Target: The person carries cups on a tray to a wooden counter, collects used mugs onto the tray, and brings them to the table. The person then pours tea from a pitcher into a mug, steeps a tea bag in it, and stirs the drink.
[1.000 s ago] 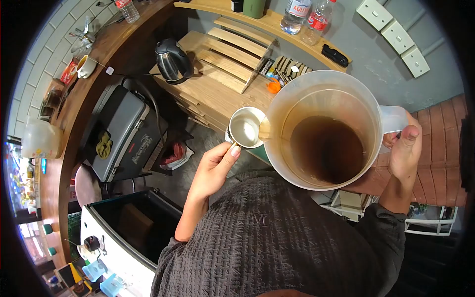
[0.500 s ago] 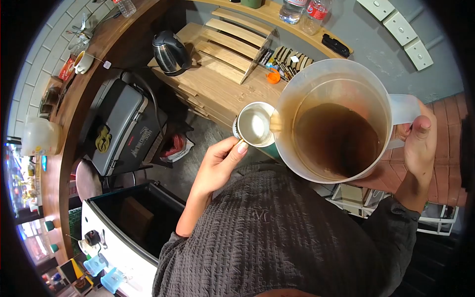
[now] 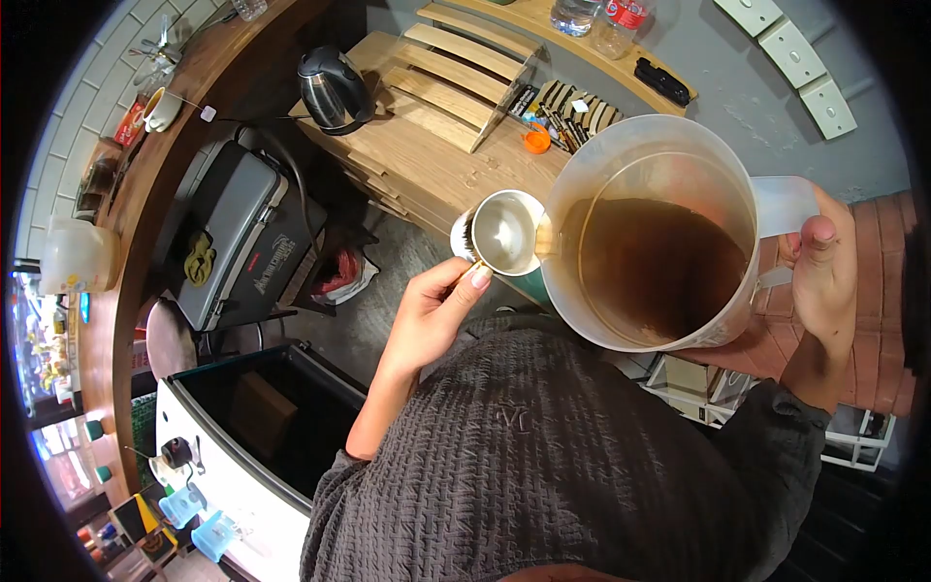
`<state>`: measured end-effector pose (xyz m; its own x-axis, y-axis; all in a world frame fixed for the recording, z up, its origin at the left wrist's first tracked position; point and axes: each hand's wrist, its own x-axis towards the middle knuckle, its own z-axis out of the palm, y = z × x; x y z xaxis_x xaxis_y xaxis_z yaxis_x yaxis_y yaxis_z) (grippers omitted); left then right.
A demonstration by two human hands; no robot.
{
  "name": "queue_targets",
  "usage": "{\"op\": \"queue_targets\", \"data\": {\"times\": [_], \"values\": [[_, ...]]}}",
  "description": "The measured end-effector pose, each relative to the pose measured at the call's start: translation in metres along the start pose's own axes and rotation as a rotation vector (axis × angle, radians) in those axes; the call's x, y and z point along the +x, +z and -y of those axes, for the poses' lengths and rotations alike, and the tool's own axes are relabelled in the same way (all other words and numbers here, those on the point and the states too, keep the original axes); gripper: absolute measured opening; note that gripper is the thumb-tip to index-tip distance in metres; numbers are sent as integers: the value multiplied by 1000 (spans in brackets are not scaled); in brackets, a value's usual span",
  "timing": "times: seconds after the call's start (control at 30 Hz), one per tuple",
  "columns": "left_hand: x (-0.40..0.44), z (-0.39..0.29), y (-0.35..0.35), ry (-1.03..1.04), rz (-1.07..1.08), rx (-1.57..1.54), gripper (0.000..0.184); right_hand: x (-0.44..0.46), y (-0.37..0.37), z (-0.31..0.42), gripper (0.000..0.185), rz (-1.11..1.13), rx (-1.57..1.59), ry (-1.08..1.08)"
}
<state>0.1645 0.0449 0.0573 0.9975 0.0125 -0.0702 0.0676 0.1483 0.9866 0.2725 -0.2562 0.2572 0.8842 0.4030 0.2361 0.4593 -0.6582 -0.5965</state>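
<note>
My left hand [image 3: 432,315] pinches the handle of a white mug [image 3: 504,233] with dark print on its side. The mug's opening faces up toward me, and its pale inside shows. My right hand [image 3: 822,262] is wrapped round the handle of a large translucent plastic pitcher [image 3: 582,281]. Brown liquid [image 3: 669,272] fills the pitcher's lower part, and its surface reaches toward the spout side. The spout meets the mug's rim, with brown liquid showing in the spout. Whether liquid is running into the mug is hard to tell.
Behind the mug is a wooden counter [image 3: 465,175] with an electric kettle [image 3: 335,89], a slatted wooden rack [image 3: 456,68] and an orange scoop-like item [image 3: 536,139]. A grey case [image 3: 242,233] stands at the left. An open black-lined bin [image 3: 194,417] lies nearer me.
The mug has shifted slightly up and left, tilting a little more. The pitcher's liquid surface has spread toward the spout. My camera view has moved slightly.
</note>
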Motion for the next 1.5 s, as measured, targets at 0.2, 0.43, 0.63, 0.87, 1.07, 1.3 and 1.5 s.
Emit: {"op": "queue_targets", "data": {"times": [0.2,0.43,0.63,0.87,1.07,1.3,1.5], "values": [[-1,1,3,42,-76,116,23,3,-3,3,70,82,41,-29],[0,3,7,31,-117,168,22,6,1,10,76,85,-34,-8],[3,11,9,77,-96,141,23,5,-4,6,67,158,51,-76],[5,15,13,118,-104,139,23,4,-5,7,66,176,65,-73],[4,21,6,38,-39,-9,26,4,-4,9,67,172,60,-92],[6,27,2,-82,77,-200,32,5,-5,12,68,208,82,-73],[5,27,2,-88,115,-188,33,6,-1,11,80,138,-55,-41]]}}
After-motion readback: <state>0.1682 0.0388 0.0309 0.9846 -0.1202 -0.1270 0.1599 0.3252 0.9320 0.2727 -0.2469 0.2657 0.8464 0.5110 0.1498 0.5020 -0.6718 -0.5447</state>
